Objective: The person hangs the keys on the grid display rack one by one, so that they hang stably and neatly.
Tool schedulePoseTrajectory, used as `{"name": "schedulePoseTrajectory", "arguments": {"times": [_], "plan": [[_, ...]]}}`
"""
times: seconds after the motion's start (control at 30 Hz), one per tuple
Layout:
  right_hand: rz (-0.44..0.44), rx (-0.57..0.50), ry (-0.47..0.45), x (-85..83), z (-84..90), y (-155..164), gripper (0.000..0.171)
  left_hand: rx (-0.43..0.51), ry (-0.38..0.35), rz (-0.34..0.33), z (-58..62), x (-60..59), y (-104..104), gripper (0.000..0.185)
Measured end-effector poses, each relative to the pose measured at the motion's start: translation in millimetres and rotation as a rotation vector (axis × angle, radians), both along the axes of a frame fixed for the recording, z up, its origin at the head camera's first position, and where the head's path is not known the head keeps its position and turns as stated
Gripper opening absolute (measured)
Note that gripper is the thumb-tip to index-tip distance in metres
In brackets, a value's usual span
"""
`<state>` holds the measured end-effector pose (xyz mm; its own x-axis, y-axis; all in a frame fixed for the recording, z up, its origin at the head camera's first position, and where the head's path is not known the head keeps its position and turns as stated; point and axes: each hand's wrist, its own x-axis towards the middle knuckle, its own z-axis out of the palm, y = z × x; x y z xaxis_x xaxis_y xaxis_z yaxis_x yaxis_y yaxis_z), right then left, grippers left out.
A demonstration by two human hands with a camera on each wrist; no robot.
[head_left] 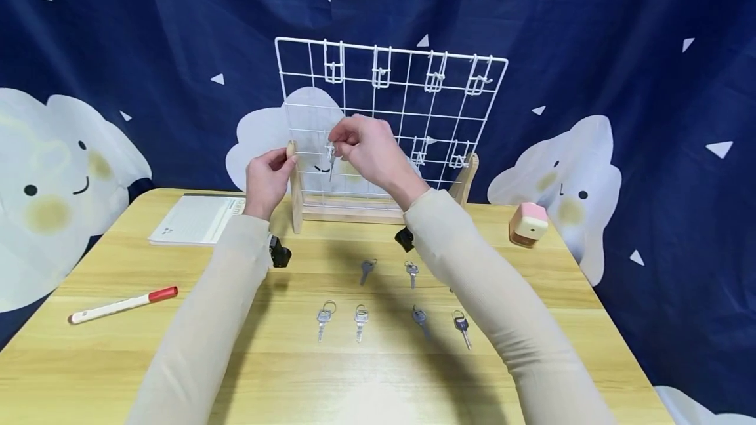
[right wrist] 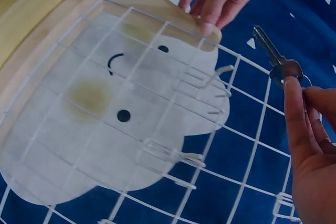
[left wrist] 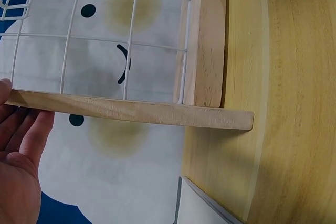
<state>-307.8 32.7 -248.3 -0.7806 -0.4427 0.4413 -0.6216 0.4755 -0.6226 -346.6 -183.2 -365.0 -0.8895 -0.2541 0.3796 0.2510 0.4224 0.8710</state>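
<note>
My right hand (head_left: pixel 372 149) pinches a silver key (right wrist: pixel 278 59) near its ring end, in front of the white wire grid (head_left: pixel 392 49). In the right wrist view the key's blade points away from the fingertips, and a small ring shows by its head. With thumb and fingers my left hand (head_left: pixel 266 182) grips the upper end of the grid's left wooden upright (left wrist: pixel 131 109). White hooks (head_left: pixel 334 74) hang in a row along the grid's top, and more hooks (head_left: pixel 457 156) sit lower down. Several keys with rings (head_left: pixel 361 323) lie on the table; the right sleeve partly hides one.
On the wooden table (head_left: pixel 295 385), a notebook (head_left: pixel 191 218) lies at the back left and a red-capped marker (head_left: pixel 124 307) at the left. A small pink, cream and brown box (head_left: pixel 528 223) stands at the right. Behind hangs a dark blue curtain (head_left: pixel 561 31).
</note>
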Motion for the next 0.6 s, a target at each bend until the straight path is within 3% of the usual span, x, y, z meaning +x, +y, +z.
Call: {"name": "schedulePoseTrajectory", "arguments": {"times": [0.23,0.6], "plan": [[-0.014,-0.071,0.053,0.2,17.6,-4,0.016,-0.015,-0.002,0.009,-0.4,0.7,-3,0.034],[-0.061,-0.3,-0.001,-5.9,52.6,-8,0.012,0.015,0.001,0.013,-1.2,-0.1,0,0.034]]}}
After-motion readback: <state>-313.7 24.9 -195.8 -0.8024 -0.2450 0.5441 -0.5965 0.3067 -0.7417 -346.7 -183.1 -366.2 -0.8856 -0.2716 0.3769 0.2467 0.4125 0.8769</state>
